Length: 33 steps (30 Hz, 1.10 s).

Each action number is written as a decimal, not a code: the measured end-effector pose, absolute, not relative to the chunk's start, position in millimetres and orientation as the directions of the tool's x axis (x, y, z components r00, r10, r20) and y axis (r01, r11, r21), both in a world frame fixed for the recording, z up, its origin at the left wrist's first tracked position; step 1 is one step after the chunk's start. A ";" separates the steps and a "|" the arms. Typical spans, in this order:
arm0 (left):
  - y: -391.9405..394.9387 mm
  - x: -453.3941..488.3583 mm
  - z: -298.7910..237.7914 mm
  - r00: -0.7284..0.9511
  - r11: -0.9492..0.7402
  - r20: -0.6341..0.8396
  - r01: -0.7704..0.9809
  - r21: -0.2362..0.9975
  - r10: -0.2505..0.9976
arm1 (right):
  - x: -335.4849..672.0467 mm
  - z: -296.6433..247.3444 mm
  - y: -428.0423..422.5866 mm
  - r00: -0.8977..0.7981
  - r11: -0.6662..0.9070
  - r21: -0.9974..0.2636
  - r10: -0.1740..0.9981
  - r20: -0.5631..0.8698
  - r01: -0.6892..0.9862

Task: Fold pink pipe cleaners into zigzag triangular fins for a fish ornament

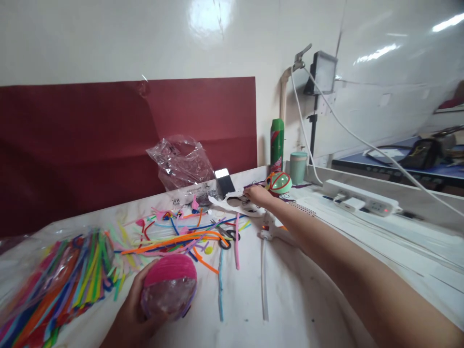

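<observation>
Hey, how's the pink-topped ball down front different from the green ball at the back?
Color: the pink-topped ball has a shiny, clear-looking lower part; the green ball is pale green with red lines.
Place: the pink-topped ball is in the left hand; the green ball is farther back, near the right hand.
Apparent size: the pink-topped ball looks bigger than the green ball, but it's nearer.
Both look rounded.

Craft workspace | pipe cleaners (93, 270) (bagged and loose) | scissors (227, 235) on table (297, 299) | power strip (362, 199)
</observation>
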<state>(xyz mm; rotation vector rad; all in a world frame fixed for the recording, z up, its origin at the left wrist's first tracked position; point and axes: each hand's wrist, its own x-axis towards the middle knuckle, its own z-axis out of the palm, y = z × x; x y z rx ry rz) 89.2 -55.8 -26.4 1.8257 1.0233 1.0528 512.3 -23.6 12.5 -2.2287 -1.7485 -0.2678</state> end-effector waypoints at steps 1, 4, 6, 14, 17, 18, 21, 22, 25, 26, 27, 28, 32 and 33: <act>-55.5 88.6 -26.2 0.338 -0.379 0.286 0.250 0.891 0.896 | 511.8 13.9 -24.1 0.244 -0.215 -0.123 0.914 0.325 0.969; -56.0 86.8 -25.5 0.397 -0.342 0.231 0.236 0.910 0.888 | 509.7 18.7 -26.7 0.253 -0.207 -0.168 0.908 0.335 0.964; -55.7 85.6 -26.2 0.457 -0.347 0.228 0.196 0.917 0.860 | 506.1 23.2 -28.9 0.255 -0.187 -0.215 0.899 0.355 0.959; -49.9 79.9 -36.4 0.557 -0.349 0.259 0.059 0.935 0.789 | 421.0 27.2 -58.9 0.032 0.129 -0.409 0.931 0.364 0.903; -51.1 80.8 -37.5 0.560 -0.356 0.280 0.030 0.934 0.780 | 367.3 12.5 -79.7 -0.228 0.368 -0.570 0.925 0.305 0.735; -51.5 81.4 -37.6 0.556 -0.363 0.288 0.027 0.932 0.780 | 351.0 6.8 -85.7 -0.292 0.422 -0.597 0.906 0.307 0.683; -51.9 82.5 -38.1 0.543 -0.367 0.298 0.021 0.930 0.785 | 313.8 -8.4 -96.2 -0.427 0.567 -0.599 0.823 0.375 0.566; -51.6 82.4 -38.3 0.536 -0.360 0.296 0.015 0.933 0.791 | 306.0 -11.9 -96.9 -0.427 0.574 -0.610 0.818 0.386 0.547; -49.6 81.2 -38.8 0.504 -0.296 0.276 -0.041 0.954 0.819 | 296.1 -15.5 -92.3 -0.367 0.493 -0.719 0.865 0.343 0.490; -49.2 80.9 -38.8 0.503 -0.257 0.259 -0.076 0.964 0.825 | 296.2 -14.8 -89.4 -0.344 0.448 -0.769 0.885 0.312 0.455; -49.1 80.7 -38.6 0.510 -0.210 0.241 -0.119 0.971 0.826 | 297.4 -13.5 -86.3 -0.330 0.401 -0.817 0.903 0.276 0.415; -49.5 80.9 -38.2 0.527 -0.156 0.218 -0.160 0.975 0.821 | 299.1 -11.8 -83.5 -0.311 0.344 -0.862 0.921 0.233 0.373; -54.2 84.2 -36.5 0.571 -0.007 0.118 -0.193 0.981 0.813 | 304.4 -5.9 -77.6 -0.218 0.044 -0.977 0.976 -0.003 0.210; -55.4 85.3 -36.0 0.570 0.003 0.098 -0.174 0.985 0.816 | 304.5 -5.1 -78.0 -0.219 -0.003 -0.984 0.975 -0.043 0.181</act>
